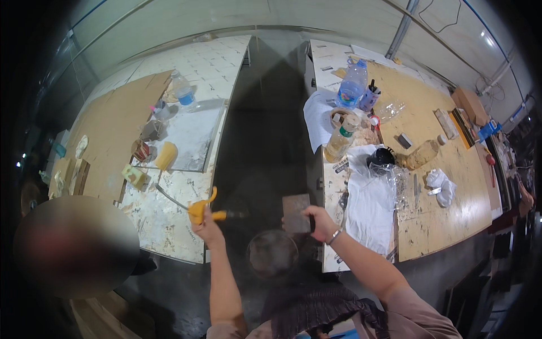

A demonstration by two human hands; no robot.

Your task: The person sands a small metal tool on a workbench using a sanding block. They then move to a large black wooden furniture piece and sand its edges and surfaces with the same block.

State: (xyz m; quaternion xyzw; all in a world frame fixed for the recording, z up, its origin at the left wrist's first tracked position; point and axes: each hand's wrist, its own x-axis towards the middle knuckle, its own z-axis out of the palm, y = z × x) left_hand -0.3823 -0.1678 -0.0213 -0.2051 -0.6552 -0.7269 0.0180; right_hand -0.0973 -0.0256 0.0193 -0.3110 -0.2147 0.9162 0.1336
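Observation:
My left hand (209, 230) grips a yellow air blow gun (197, 211) near the front edge of the left table. Its thin bent metal nozzle points up and left over that table, and a yellow tail end sticks out to the right above the gap. Over the gap, beside the right table, my right hand (323, 222) is closed on a flat, brownish-grey rectangular block (296, 212), thumb on its near face. A bracelet circles that wrist. Just beyond the nozzle lie a yellow-green sponge (134, 176) and a yellow sponge-like block (166, 156).
Between the left table (169, 226) and right table (446, 231) runs a dark floor gap with a round stool (272, 253). Bottles (341, 139), a black cup (380, 160) and white cloth (367, 209) crowd the right table. Another person's blurred head (76, 247) is at lower left.

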